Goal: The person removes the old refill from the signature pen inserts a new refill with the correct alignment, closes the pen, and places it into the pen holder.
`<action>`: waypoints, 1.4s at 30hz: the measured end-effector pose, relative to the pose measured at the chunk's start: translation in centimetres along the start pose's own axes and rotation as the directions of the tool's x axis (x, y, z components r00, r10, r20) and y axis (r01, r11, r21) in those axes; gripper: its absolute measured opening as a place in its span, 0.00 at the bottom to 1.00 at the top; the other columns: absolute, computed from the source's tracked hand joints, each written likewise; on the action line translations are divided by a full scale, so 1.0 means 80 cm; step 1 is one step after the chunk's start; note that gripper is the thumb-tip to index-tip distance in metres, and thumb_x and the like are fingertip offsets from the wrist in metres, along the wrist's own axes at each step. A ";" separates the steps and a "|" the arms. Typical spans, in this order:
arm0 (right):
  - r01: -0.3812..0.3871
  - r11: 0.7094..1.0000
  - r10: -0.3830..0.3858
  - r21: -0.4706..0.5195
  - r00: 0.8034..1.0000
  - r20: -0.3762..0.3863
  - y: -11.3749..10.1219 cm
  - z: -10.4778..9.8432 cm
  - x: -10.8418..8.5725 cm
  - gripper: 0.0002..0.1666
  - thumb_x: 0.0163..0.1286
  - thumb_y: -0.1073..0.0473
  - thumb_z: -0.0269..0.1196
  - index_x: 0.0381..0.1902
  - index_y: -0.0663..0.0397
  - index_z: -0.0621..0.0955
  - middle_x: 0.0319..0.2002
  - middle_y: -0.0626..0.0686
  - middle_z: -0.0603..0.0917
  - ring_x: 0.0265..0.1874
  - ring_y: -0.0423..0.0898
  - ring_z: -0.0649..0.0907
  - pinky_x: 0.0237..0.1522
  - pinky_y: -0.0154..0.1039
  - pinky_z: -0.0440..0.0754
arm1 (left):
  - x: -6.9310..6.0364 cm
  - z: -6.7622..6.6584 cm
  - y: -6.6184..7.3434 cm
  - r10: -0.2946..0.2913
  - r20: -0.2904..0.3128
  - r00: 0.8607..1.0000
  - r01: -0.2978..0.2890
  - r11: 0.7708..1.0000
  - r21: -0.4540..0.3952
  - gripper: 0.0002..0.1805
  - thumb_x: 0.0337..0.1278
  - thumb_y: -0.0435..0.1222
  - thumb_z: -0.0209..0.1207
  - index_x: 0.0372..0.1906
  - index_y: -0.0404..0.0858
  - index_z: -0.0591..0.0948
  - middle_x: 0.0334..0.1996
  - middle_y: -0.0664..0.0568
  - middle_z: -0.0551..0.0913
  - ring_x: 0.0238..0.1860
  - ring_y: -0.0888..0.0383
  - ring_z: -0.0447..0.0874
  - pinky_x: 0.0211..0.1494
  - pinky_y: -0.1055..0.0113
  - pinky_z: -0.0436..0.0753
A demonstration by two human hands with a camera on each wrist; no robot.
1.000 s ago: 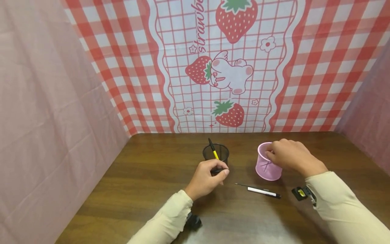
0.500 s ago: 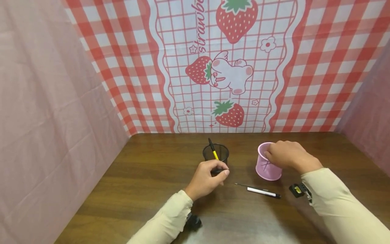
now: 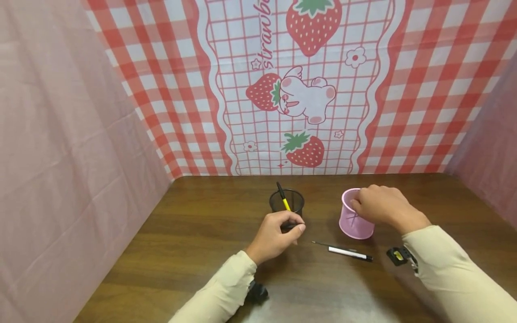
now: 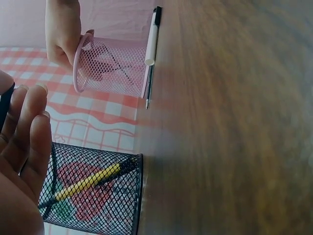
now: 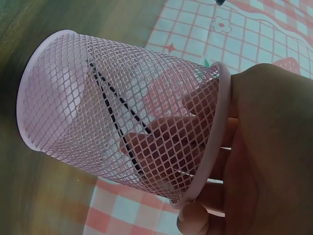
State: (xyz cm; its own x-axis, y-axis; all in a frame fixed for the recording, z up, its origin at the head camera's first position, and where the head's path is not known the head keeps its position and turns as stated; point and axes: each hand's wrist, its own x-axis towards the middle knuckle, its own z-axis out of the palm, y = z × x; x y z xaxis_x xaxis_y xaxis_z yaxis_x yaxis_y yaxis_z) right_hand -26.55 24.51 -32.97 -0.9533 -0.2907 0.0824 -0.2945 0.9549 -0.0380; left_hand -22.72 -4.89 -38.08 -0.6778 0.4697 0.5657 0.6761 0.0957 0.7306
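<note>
Your left grip (image 3: 271,235) pinches a thin black object (image 4: 6,104) before the black mesh cup (image 4: 139,196); a white pen (image 3: 347,253) lies on the tabletop (image 3: 194,251); your right grip (image 3: 383,205) extends into the pink mesh cup (image 3: 357,231), whether grasping its dark rods (image 5: 113,117) you cannot tell.

Pink mesh cup (image 3: 355,228), black mesh cup (image 4: 98,205). Yellow-black pen (image 3: 286,204); white-black pen barrel (image 3: 347,253). Brown woodgrain counter (image 3: 194,229). Red-white gingham cloth (image 3: 311,94). Cream sleeves (image 3: 448,262).
</note>
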 end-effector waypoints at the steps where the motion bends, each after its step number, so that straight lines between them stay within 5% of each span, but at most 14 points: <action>1: 0.001 1.000 -0.001 0.003 1.000 -0.006 -0.001 0.001 0.000 0.18 0.71 0.49 0.58 0.21 0.47 0.79 0.21 0.49 0.77 0.21 0.48 0.75 0.24 0.53 0.76 | 0.000 0.000 0.000 0.000 0.000 1.000 0.000 1.000 0.002 0.02 0.61 0.24 0.62 0.37 0.30 0.83 0.28 0.44 0.83 0.19 0.55 0.83 0.26 0.71 0.82; 9: 0.004 1.000 -0.003 0.020 0.998 -0.056 -0.004 0.004 -0.006 0.18 0.68 0.53 0.60 0.16 0.43 0.75 0.18 0.47 0.74 0.19 0.46 0.72 0.19 0.46 0.71 | -0.001 0.000 0.000 0.008 0.000 1.000 -0.008 1.000 0.002 0.02 0.60 0.24 0.62 0.37 0.30 0.83 0.28 0.44 0.83 0.19 0.66 0.81 0.25 0.71 0.82; 14: 0.027 0.999 -0.024 0.033 0.993 -0.116 -0.002 0.000 -0.009 0.06 0.66 0.55 0.64 0.29 0.44 0.86 0.21 0.46 0.78 0.20 0.45 0.73 0.19 0.45 0.72 | 0.000 0.001 0.000 0.018 0.001 1.000 -0.018 1.000 0.004 0.02 0.61 0.24 0.62 0.37 0.30 0.83 0.28 0.44 0.83 0.20 0.70 0.79 0.25 0.71 0.82; 17: 0.041 0.998 -0.035 0.037 0.989 -0.144 -0.001 -0.001 -0.010 0.06 0.65 0.55 0.66 0.38 0.45 0.88 0.23 0.46 0.81 0.20 0.45 0.73 0.20 0.45 0.73 | 0.000 0.000 0.000 0.019 0.002 1.000 -0.019 1.000 0.002 0.02 0.61 0.24 0.62 0.37 0.30 0.83 0.29 0.43 0.83 0.20 0.70 0.79 0.25 0.71 0.82; 31: 0.011 0.998 0.003 0.064 0.976 -0.218 0.003 0.006 -0.016 0.14 0.65 0.52 0.68 0.46 0.51 0.89 0.26 0.46 0.84 0.21 0.45 0.75 0.21 0.47 0.76 | 0.001 0.000 0.000 0.002 0.009 1.000 -0.002 1.000 0.012 0.02 0.61 0.24 0.62 0.38 0.30 0.83 0.29 0.43 0.84 0.19 0.62 0.82 0.25 0.72 0.82; 42: 0.006 0.992 0.044 0.126 0.921 -0.388 0.007 0.015 -0.025 0.10 0.64 0.52 0.70 0.41 0.49 0.88 0.29 0.49 0.87 0.24 0.47 0.82 0.20 0.48 0.76 | 0.000 0.000 0.001 0.005 0.014 1.000 -0.005 1.000 0.009 0.02 0.62 0.24 0.62 0.38 0.29 0.83 0.29 0.43 0.84 0.19 0.66 0.81 0.26 0.72 0.82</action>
State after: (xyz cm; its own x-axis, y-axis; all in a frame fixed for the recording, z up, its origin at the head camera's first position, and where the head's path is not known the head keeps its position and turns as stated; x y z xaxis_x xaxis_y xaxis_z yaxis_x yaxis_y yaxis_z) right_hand -24.92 25.57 -34.38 -0.8644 -0.2024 0.4603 -0.3061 0.9381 -0.1623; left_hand -22.68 -4.91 -38.04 -0.6704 0.4823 0.5638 0.6820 0.1012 0.7244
